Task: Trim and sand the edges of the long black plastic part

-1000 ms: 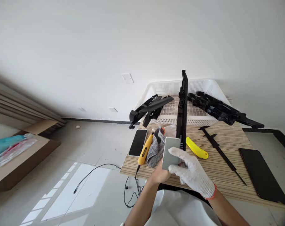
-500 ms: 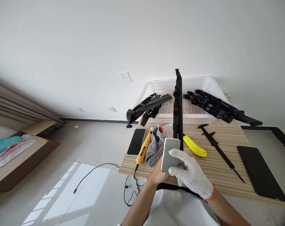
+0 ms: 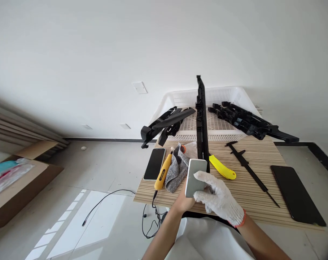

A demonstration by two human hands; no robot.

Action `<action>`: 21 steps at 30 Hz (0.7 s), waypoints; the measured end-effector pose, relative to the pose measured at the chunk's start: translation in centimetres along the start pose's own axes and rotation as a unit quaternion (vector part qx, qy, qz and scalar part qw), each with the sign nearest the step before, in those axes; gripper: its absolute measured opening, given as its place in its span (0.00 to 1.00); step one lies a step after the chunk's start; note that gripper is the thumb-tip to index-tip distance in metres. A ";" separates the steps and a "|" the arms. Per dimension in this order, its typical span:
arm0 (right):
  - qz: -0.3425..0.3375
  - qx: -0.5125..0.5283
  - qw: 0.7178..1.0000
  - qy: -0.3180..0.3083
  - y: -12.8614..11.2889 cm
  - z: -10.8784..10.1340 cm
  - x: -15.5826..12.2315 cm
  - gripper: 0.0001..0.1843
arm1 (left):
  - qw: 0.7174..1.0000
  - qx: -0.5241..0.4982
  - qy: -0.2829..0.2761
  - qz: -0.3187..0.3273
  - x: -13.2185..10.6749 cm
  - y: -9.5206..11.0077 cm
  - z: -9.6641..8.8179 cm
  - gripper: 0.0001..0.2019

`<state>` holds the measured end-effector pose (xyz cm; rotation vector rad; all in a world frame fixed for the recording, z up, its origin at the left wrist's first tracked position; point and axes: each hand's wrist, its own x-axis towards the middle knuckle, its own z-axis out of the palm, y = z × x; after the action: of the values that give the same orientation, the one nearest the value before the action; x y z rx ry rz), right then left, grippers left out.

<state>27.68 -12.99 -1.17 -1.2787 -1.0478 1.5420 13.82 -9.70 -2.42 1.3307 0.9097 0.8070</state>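
Note:
My right hand (image 3: 220, 196) wears a white knit glove with an orange cuff. Its thumb and fingers close on a flat grey block with white edges (image 3: 195, 178). My bare left hand (image 3: 186, 200) is behind that block, which hides its fingers. From there a long black plastic part (image 3: 202, 122) rises over the basket, its lower end hidden by the block; the left hand appears to grip it. Beside them lie a grey cloth (image 3: 176, 173) and a yellow-handled corded tool (image 3: 163, 175) on the left, and a yellow utility knife (image 3: 222, 168) on the right.
A white plastic basket (image 3: 191, 137) stands at the back, with black plastic parts (image 3: 242, 119) on its right and more black parts (image 3: 169, 122) on its left. A black caliper (image 3: 243, 162) and two phones lie on the wooden table (image 3: 250, 202). Cables (image 3: 153, 224) hang below.
The view has shifted slightly, moving the table and basket a little left in the picture. The black part's top end has swung slightly left. The hands and the block stay nearly in place.

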 end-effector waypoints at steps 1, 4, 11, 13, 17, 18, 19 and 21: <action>-0.004 0.003 1.000 0.012 0.0 -0.1 0.0 0.31 | 1.000 0.005 -0.007 0.001 0.0 -0.1 0.0 0.14; -0.017 0.015 0.998 0.050 -0.4 -0.4 0.0 0.34 | 1.000 0.015 -0.007 0.012 0.1 -0.6 0.0 0.16; -0.023 -0.079 0.996 0.021 -1.9 -2.1 -0.1 0.30 | 1.000 0.024 0.013 0.010 -0.1 -1.6 0.2 0.24; -0.020 -0.090 0.996 0.000 -2.2 -2.3 -0.2 0.30 | 0.999 0.029 0.017 0.004 -0.2 -1.7 0.3 0.25; -0.010 -0.076 0.997 -0.017 -2.2 -2.3 -0.5 0.30 | 0.999 0.031 0.005 -0.019 -0.4 -2.0 0.3 0.22; -0.012 -0.069 0.998 0.001 -2.2 -2.3 -0.6 0.30 | 0.999 0.032 0.011 -0.016 -0.4 -1.9 0.3 0.21; -0.012 -0.062 0.998 0.008 -2.1 -2.3 -0.6 0.30 | 0.999 0.032 0.016 -0.011 -0.5 -1.9 0.2 0.21; -0.004 -0.057 0.998 -0.014 -1.7 -2.1 -0.7 0.29 | 0.999 0.032 0.014 -0.011 -0.5 -1.7 0.1 0.22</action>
<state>30.03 -12.97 0.38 -1.3310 -1.1710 1.5166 13.67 -10.37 -4.12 1.3645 0.9776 0.7871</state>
